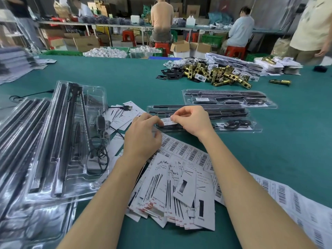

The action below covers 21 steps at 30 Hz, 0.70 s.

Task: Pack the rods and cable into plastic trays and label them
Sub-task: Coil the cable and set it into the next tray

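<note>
A closed clear plastic tray point(233, 121) holding black rods and a coiled cable lies across the green table in front of me. Over its left end, a small white barcode label point(168, 120) is pinched by my right hand point(193, 121) at its right edge. My left hand point(143, 135) pinches the label's left end with thumb and forefinger. A second filled tray point(228, 98) with a label on it lies just behind. On the left an open tray point(71, 139) holds black rods and a black cable with an inline switch.
A strip of barcode labels point(190, 153) runs from under my left hand off to the right edge. Printed paper cards point(176, 193) are fanned between my forearms. Stacked trays of rods point(16, 141) sit at far left. Brass lock parts point(215, 73) are piled farther back; people work beyond.
</note>
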### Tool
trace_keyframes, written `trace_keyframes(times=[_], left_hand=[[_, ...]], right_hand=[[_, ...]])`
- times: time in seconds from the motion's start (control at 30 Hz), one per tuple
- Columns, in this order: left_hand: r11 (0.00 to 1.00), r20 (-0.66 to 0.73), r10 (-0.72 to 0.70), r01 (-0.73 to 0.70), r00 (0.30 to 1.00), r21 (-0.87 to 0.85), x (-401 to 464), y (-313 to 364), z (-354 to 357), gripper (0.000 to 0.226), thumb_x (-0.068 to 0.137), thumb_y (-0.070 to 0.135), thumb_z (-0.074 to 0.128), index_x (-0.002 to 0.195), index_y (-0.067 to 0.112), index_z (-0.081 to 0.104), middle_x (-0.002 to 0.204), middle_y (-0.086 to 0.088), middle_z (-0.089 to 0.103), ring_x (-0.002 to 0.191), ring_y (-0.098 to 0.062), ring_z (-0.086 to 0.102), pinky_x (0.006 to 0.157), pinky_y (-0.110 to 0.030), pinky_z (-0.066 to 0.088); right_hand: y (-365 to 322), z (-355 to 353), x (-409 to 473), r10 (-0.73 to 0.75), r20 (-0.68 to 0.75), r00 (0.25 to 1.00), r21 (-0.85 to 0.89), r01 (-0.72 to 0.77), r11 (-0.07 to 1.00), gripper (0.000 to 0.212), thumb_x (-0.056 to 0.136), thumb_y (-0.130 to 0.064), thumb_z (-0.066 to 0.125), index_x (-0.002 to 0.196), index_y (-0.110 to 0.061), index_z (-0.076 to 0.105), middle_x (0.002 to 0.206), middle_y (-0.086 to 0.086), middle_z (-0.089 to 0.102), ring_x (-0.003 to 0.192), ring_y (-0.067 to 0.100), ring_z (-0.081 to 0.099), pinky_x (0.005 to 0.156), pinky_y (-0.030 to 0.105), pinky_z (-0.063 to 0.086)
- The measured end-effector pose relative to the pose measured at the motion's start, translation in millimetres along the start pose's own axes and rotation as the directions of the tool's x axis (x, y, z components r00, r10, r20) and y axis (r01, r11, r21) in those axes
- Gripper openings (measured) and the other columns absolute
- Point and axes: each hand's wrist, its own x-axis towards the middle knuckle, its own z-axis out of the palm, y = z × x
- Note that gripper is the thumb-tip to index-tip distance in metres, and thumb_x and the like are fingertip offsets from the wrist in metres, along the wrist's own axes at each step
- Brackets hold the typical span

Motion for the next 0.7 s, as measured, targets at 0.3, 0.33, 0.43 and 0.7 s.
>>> trace_keyframes(times=[0.3,0.33,0.43,0.7], left_hand=[[1.0,-0.007,0.01,-0.01,1.0,0.003,-0.1,-0.8,1.0,0.024,0.082,0.01,0.062,0.096,0.029,0.069,0.106,0.019,0.07,0.104,-0.016,0.053,0.073,-0.031,0.047],[1.0,-0.005,0.009,-0.009,1.0,0.0,0.0,-0.9,1.0,0.024,0.082,0.01,0.062,0.096,0.029,0.07,0.106,0.018,0.071,0.105,-0.016,0.053,0.074,-0.032,0.049],[1.0,-0.003,0.008,-0.008,1.0,-0.004,-0.2,-1.0,0.7,0.024,0.082,0.011,0.062,0.096,0.028,0.07,0.101,0.017,0.071,0.104,-0.015,0.052,0.075,-0.033,0.05],[1.0,0.009,0.008,-0.008,1.0,0.002,-0.2,1.0,-1.5,0.024,0.082,0.011,0.062,0.099,0.027,0.07,0.1,0.016,0.071,0.106,-0.016,0.053,0.077,-0.038,0.053]], right_hand=[[2.4,5.0,-2.9,-0.09,-0.079,0.993,-0.103,0.082,0.991,0.01,0.079,-0.032,0.081,0.075,-0.031,0.073,0.075,-0.015,0.072,0.076,0.0,0.067,0.072,0.024,0.054],[2.7,5.0,-2.9,-0.091,-0.082,0.993,-0.102,0.082,0.991,0.01,0.079,-0.031,0.081,0.074,-0.031,0.072,0.075,-0.015,0.071,0.075,-0.001,0.067,0.072,0.023,0.054],[3.3,4.6,-3.1,-0.088,-0.083,0.993,-0.094,0.081,0.992,0.012,0.078,-0.029,0.082,0.074,-0.031,0.072,0.074,-0.015,0.071,0.074,-0.001,0.066,0.069,0.019,0.051],[3.4,6.0,-2.9,-0.08,-0.096,0.992,-0.098,0.07,0.993,0.009,0.078,-0.031,0.083,0.077,-0.029,0.074,0.075,-0.014,0.072,0.074,0.0,0.066,0.069,0.021,0.051]])
